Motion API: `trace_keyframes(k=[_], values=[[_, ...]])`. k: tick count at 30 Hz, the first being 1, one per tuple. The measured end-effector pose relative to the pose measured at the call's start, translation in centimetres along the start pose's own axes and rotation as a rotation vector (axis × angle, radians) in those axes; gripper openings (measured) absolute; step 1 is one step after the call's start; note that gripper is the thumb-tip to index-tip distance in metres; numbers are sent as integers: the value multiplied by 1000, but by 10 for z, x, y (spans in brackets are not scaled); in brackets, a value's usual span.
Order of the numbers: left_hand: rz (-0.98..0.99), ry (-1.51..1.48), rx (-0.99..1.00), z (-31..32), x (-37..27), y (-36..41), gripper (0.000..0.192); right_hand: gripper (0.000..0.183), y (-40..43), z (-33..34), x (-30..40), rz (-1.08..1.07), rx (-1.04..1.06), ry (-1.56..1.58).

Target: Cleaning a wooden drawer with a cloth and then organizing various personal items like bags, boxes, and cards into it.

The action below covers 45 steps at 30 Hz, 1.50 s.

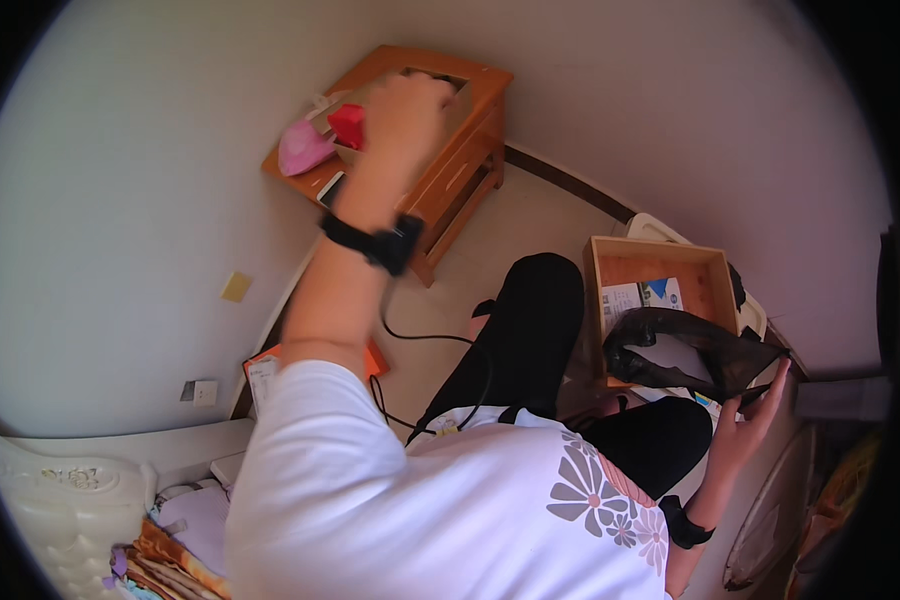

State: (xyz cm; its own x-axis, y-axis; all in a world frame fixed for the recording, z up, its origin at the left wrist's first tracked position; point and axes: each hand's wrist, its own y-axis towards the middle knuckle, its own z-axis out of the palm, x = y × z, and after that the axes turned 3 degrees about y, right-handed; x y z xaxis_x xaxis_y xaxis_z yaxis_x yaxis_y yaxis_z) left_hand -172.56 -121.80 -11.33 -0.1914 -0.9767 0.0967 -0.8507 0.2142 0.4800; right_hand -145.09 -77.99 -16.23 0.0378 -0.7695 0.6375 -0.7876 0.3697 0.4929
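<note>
My left hand (412, 97), blurred, reaches over an open tan box (454, 127) on a wooden nightstand (461, 176). The fingers look curled, but whether anything is in them is hidden. A red item (347, 124) lies in the box beside my wrist. To the lower right, my right hand (754, 420) grips the edge of a black plastic bag (735, 361) between thumb and fingers. The bag's mouth gapes, and it hangs partly over a wooden drawer (664, 247). Inside the drawer lies a printed paper or packet (621, 301) bearing writing.
On the nightstand are a pink cloth or bag (305, 148) and a phone (332, 190). A black cable (427, 337) loops from my left wristband (379, 244) across my lap. An orange box (376, 360) stands behind my left arm. Folded textiles (172, 559) sit by the white headboard (67, 487).
</note>
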Motion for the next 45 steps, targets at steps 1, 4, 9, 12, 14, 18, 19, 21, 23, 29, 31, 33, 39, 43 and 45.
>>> trace_keyframes(k=[1,4,9,12,14,18,19,21,23,29,31,33,39,43,45], values=[[24,33,123,2,32,12,32,79,2,3,1,-5,0,0],[173,69,340,36,84,33,21,79,2,6,5,4,-17,5],[336,-33,336,48,109,45,20,79,2,6,11,74,-7,-83],[123,-133,-120,7,71,50,16,76,2,6,8,-6,-58,71],[184,-442,-292,-33,24,42,16,74,2,9,6,-8,-66,142],[363,-1038,-108,-65,-133,-26,6,74,7,10,3,-121,-70,-17],[497,-1044,-91,-61,-165,-46,7,75,8,13,8,-92,-60,-19],[561,-1012,56,-45,-221,-78,11,76,9,14,14,-64,-82,-19],[616,-1045,128,-14,-269,-96,10,77,8,12,19,-22,-60,-16],[672,-709,165,35,-283,-104,47,77,4,7,8,-33,-48,-85],[889,-310,272,28,-257,-90,44,77,2,3,3,-41,-43,-121],[951,-260,154,25,-232,-79,38,77,1,2,-2,-29,-41,-147],[970,-273,178,-29,-185,-54,20,64,8,-2,-26,-87,1,-88],[805,-1192,527,-31,-196,-65,9,60,19,4,-9,-269,-40,-124],[278,-1966,1039,-25,-221,-81,29,59,20,13,18,-232,-7,-69]])
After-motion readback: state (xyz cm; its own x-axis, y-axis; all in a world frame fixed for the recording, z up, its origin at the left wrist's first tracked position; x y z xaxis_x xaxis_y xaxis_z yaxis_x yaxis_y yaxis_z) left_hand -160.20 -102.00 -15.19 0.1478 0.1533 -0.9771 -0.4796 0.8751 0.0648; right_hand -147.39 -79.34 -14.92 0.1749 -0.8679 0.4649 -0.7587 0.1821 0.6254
